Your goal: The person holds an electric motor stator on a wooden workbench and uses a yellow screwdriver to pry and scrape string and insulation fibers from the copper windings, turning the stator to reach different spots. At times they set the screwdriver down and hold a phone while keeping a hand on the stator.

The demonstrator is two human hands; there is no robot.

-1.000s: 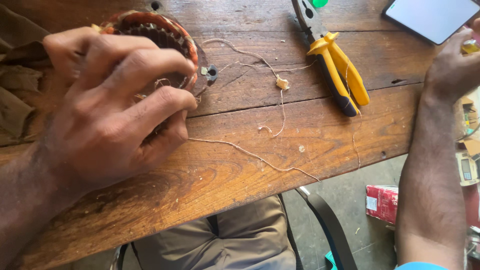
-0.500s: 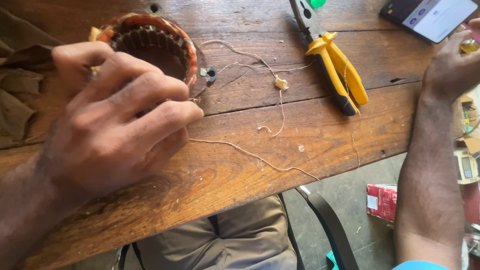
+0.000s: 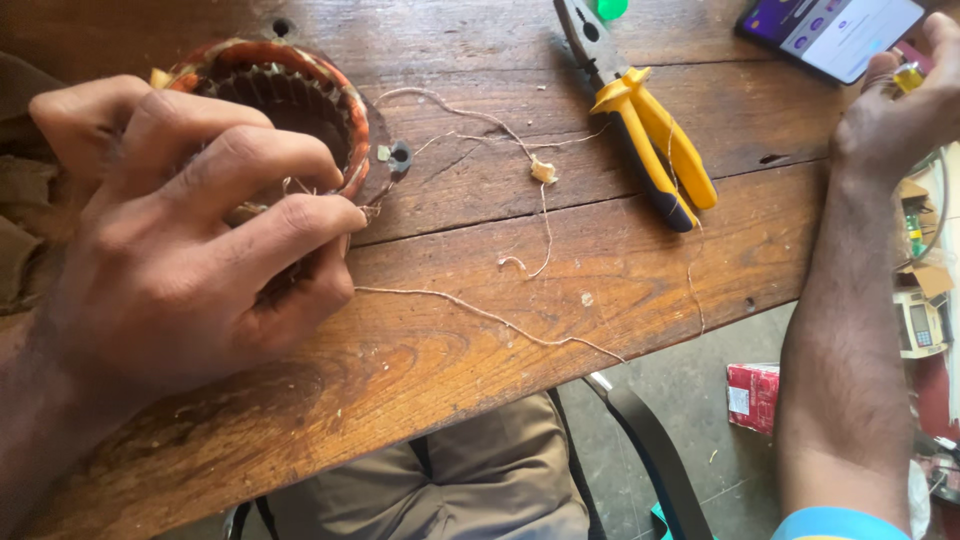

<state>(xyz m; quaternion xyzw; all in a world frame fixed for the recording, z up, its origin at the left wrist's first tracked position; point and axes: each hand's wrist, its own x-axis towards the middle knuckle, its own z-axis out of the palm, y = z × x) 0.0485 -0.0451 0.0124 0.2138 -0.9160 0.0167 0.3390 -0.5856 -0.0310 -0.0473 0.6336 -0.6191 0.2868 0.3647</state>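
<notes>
Stator core (image 3: 285, 95), a round ring with copper-coloured windings and dark slots inside, stands at the far left of the desk (image 3: 450, 360), with its open side up toward the camera. The left hand (image 3: 190, 260) lies on its near rim and covers the near part of the ring. The fingers (image 3: 290, 225) are curled close together, and the tips seem to pinch a thin pale thread (image 3: 480, 315) just at the right edge of the ring; the exact contact is small and I cannot tell it fully.

From this hand, the ring lies directly under and beyond the fingers, so the left hand is by far the nearer one. The thread goes away from the fingertips to the right, its long line running across the desk toward the near edge. A second loose piece of string (image 3: 500, 125) curls further back, with a small knot or paper bit (image 3: 543, 170) on it.

More to the right lie pliers with yellow handles (image 3: 650, 140), their long axis going from far-left to near-right, well apart from the ring.

The right hand (image 3: 895, 110) is at the far right corner, closed around a small yellowish object (image 3: 908, 77), beside a phone (image 3: 835, 35). It is well apart from the ring and the thread.
</notes>
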